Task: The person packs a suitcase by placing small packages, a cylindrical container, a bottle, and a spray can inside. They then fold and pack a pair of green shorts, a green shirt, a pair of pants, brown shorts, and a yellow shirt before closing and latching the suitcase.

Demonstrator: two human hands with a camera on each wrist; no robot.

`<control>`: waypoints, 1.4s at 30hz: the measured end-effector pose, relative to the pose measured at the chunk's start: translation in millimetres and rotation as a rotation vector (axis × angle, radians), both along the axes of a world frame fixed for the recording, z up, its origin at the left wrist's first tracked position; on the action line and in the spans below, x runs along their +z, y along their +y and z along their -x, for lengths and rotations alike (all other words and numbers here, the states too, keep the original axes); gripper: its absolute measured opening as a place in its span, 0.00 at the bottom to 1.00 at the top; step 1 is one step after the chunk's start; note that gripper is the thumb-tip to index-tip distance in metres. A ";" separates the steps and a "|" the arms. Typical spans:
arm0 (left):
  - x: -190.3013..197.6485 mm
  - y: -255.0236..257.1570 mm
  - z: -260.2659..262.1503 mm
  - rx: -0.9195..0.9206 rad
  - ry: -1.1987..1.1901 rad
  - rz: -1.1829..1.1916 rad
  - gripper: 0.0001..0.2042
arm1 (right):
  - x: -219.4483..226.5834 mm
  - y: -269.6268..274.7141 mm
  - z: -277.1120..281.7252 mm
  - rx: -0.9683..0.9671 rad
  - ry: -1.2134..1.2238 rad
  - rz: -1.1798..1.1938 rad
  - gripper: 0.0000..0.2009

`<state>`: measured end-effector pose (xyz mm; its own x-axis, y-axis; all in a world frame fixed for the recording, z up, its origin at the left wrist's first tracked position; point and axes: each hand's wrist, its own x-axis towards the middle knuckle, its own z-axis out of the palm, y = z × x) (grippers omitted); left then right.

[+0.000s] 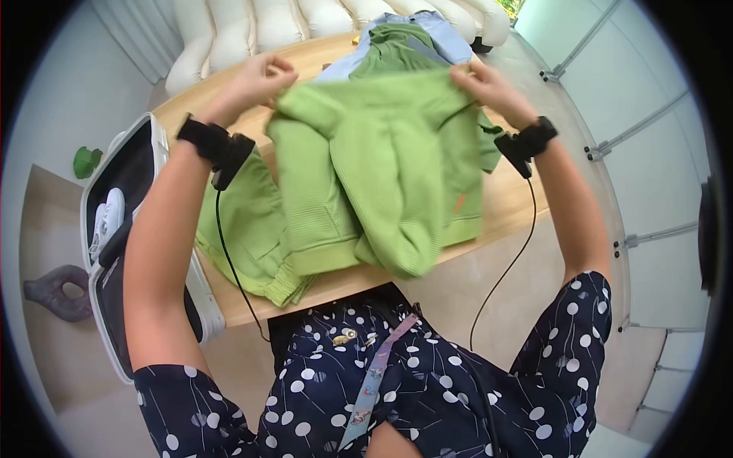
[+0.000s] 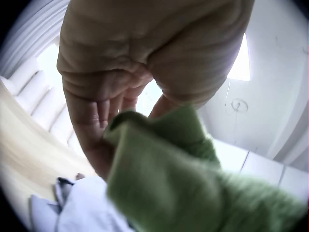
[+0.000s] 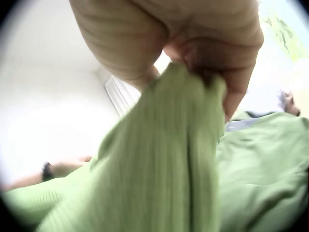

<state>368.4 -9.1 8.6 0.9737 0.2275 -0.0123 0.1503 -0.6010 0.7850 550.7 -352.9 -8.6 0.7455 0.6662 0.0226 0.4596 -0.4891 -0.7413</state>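
A light green sweatshirt (image 1: 382, 168) with a ribbed bottom band and a small orange tag hangs spread between both hands, close over the table. My left hand (image 1: 259, 80) pinches its upper left corner; in the left wrist view, thumb and fingers (image 2: 87, 121) close on a fold of the green cloth (image 2: 154, 174). At the opposite upper corner, my right hand (image 1: 495, 90) grips the fabric. The right wrist view has the ribbed cloth (image 3: 159, 145) bunched in that hand's fingers. Sleeves fold down over the front of the sweatshirt.
Light green pants (image 1: 248, 229) with gathered cuffs lie on the wooden table (image 1: 229, 305), partly under the sweatshirt. Farther back are a darker green garment (image 1: 393, 49) and a light blue one (image 1: 447, 38). An open suitcase (image 1: 156, 141) with white shoes (image 1: 111, 217) stands at left.
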 end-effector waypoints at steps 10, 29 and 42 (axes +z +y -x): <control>-32.4 -51.4 49.4 -0.280 0.205 -0.172 0.09 | -12.7 -18.3 71.3 0.039 0.153 0.202 0.12; -59.4 -110.3 73.8 -0.704 -0.328 -0.517 0.09 | -33.7 -17.3 146.8 0.662 -0.327 0.078 0.10; -33.1 -95.3 48.6 -0.348 -0.348 0.132 0.09 | -12.5 -8.6 124.6 0.216 0.266 -0.478 0.05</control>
<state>319.8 -104.4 -24.4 0.9431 -0.0929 0.3194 -0.3251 -0.4610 0.8257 426.0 -361.6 -21.1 0.6149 0.7658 0.1882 0.2795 0.0115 -0.9601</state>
